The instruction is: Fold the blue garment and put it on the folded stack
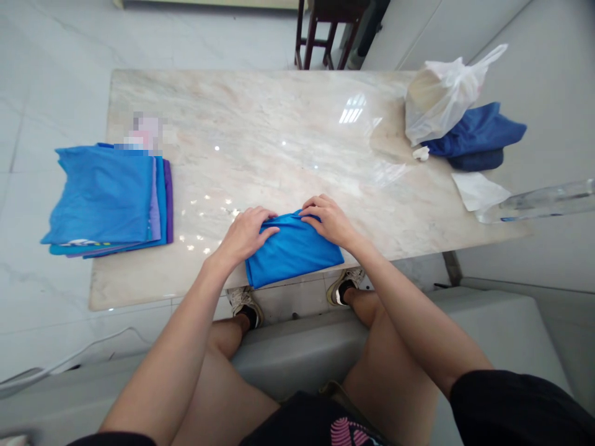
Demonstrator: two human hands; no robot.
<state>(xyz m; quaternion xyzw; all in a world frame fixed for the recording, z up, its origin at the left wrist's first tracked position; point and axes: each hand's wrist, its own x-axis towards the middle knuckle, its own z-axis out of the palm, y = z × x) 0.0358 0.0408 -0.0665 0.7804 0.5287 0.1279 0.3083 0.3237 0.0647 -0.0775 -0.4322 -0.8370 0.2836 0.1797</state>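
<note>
A folded bright blue garment [290, 251] lies at the near edge of the marble table [260, 130], partly hanging over it. My left hand [246, 232] pinches its far left corner. My right hand [328, 218] grips its far right edge. Both hands rest on the cloth with fingers curled into the fabric.
A stack of folded blue and purple garments [109, 201] lies at the table's left end. At the right end sit a white plastic bag [439, 93], dark blue clothes [478, 139], a white paper [478, 189] and a clear plastic piece [539, 201]. A wooden stool [325, 31] stands beyond.
</note>
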